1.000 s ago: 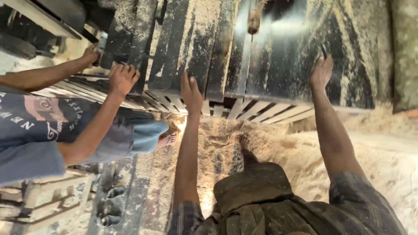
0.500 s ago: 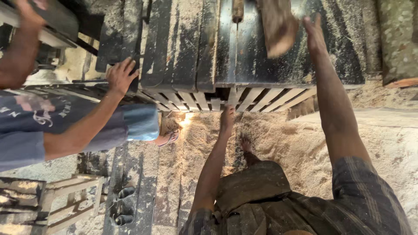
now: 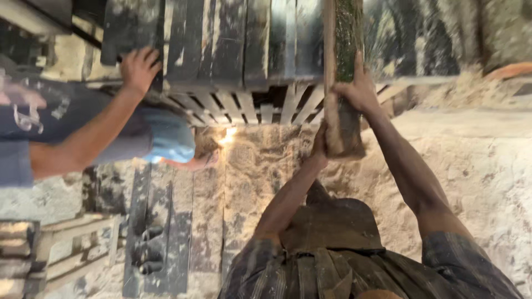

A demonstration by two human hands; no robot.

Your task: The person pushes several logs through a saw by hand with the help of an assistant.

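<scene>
The picture is blurred, so many edges are soft. The wooden slab, long and rough, with green moss on its bark side, lies along the surface of dark planks and its near end hangs over the edge; its far end is cut off by the top of the frame. The right hand is closed on the slab's right edge, with the fingers wrapped over the top. The left hand presses against the slab's lower left edge near the end; its fingers are hidden behind the wood, so I cannot tell if this grip is closed or only flat against it.

Below the surface, pale slats show in the shadow. The floor is covered with thick sawdust. At the left stands another person in a dark shirt, partly cut off by the frame, with one hand resting on the surface's edge, well apart from the slab. A wooden frame lies at the lower left.
</scene>
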